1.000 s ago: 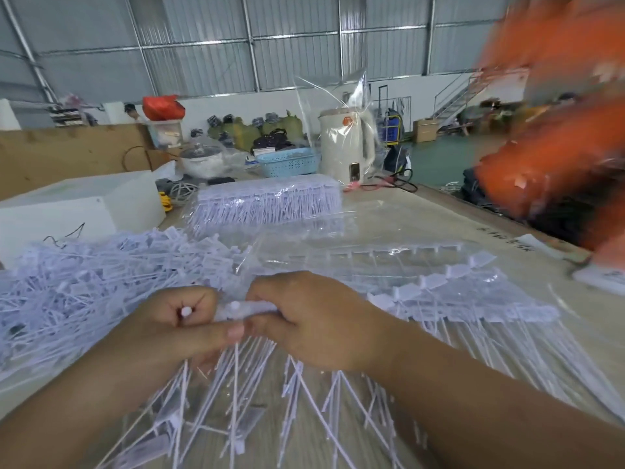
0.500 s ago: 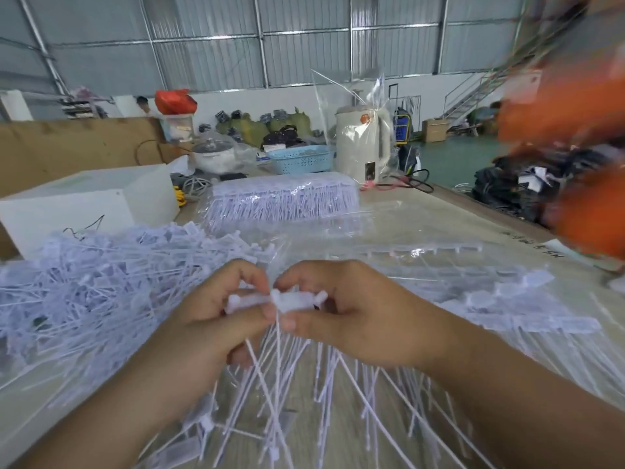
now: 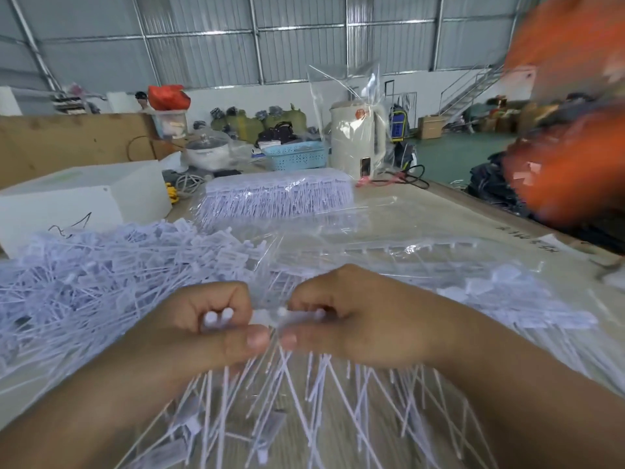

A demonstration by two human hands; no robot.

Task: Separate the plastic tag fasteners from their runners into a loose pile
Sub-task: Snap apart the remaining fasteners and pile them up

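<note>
A white plastic runner with tag fasteners (image 3: 270, 316) is held between both hands near the table's front, its thin stems fanning down toward me. My left hand (image 3: 216, 330) grips its left end, thumb on top, with two round stubs showing between the fingers. My right hand (image 3: 358, 319) pinches the right part, thumb and fingers curled round it. A big loose pile of separated fasteners (image 3: 101, 282) lies to the left. More fasteners still on runners (image 3: 507, 299) lie on clear plastic to the right.
A bagged stack of fasteners (image 3: 277, 194) sits mid-table, a white box (image 3: 84, 198) at the left, a kettle in a clear bag (image 3: 358, 140) and a blue basket (image 3: 294, 157) behind. Blurred orange cloth (image 3: 575, 147) fills the right edge.
The view has shifted slightly. My hands have drawn a little apart along the runner, and the left hand now shows two stubs of the runner between its fingers.
</note>
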